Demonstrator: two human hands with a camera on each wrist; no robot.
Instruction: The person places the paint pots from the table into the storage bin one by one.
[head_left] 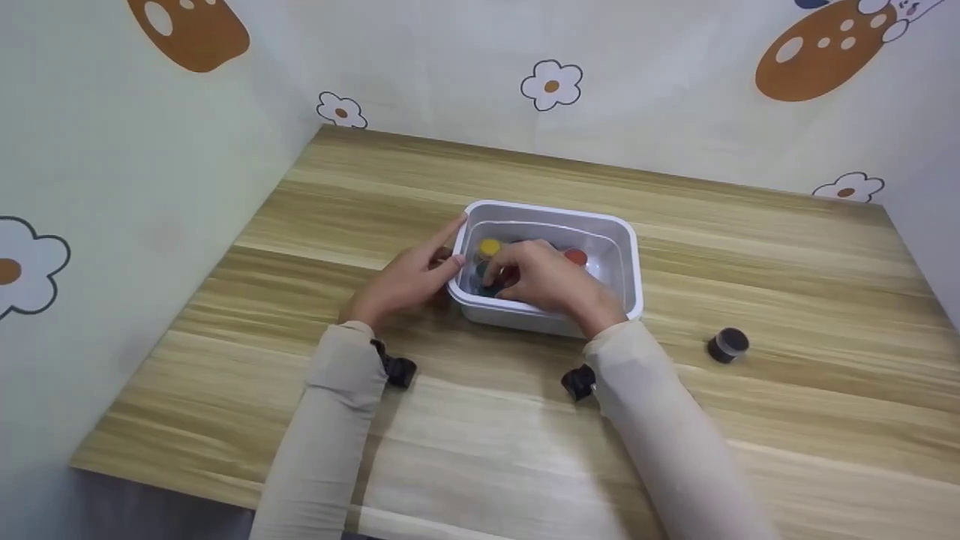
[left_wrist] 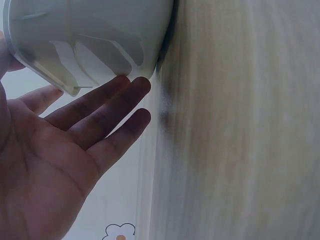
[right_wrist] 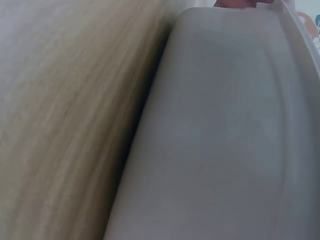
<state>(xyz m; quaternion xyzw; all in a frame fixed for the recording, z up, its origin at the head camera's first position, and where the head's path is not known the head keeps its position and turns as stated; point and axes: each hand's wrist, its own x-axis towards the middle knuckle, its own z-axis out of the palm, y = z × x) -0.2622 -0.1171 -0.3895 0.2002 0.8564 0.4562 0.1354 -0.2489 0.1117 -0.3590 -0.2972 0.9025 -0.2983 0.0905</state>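
A white plastic tub (head_left: 551, 324) stands on the wooden table and holds several small round pots, among them a yellow one (head_left: 490, 247) and a red one (head_left: 575, 257). At its left end is my left hand (head_left: 409, 279), index fingertip and thumb at the rim. In the left wrist view the other fingers (left_wrist: 112, 110) stretch loosely below and beside the tub's wall (left_wrist: 100, 40). My right hand (head_left: 544, 277) reaches down inside, fingers and thumb curled round a small dark pot (head_left: 490, 290) at the near left corner, mostly covered by the hand. The right wrist view shows the tub's side (right_wrist: 210, 125).
A small dark pot (head_left: 728, 345) stands alone on the table (head_left: 825, 405), to the right of the tub. Patterned wall sheeting (head_left: 450, 82) rises behind the table and along its left and right sides.
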